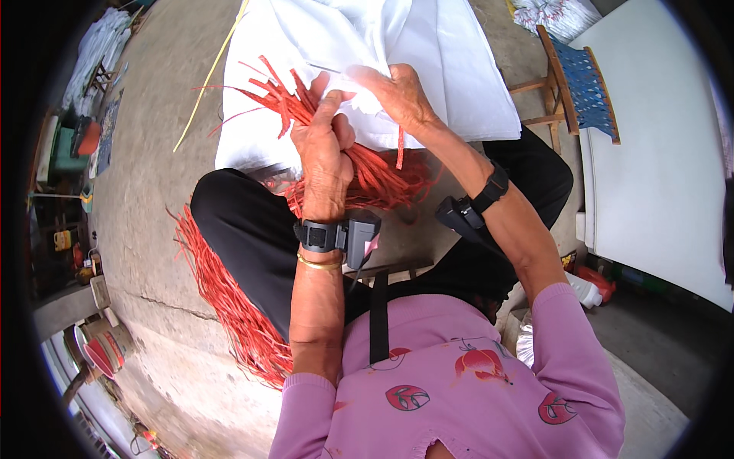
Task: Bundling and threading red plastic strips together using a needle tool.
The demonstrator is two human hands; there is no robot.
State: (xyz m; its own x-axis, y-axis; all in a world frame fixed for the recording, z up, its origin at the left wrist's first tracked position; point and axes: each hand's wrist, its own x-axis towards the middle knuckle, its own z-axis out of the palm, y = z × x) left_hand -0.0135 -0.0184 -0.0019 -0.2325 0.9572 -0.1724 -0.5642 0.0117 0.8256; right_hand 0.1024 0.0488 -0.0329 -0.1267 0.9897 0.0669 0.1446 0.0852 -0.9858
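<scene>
My left hand is closed round a bundle of red strips, whose cut ends fan out above the fist while their lengths droop below it. Just to its right, my right hand hovers over white sheeting; its fingertips are smeared by motion, so whether they pinch anything cannot be made out. The sheeting, layered and creased, spreads beneath both hands and beyond my knees. One short red strip hangs down below the right hand.
A long heap of red strips lies on the floor left of my leg. On the concrete, a thin yellow strip trails beside the sheeting. A wooden stool with blue webbing and a large white panel stand at the right.
</scene>
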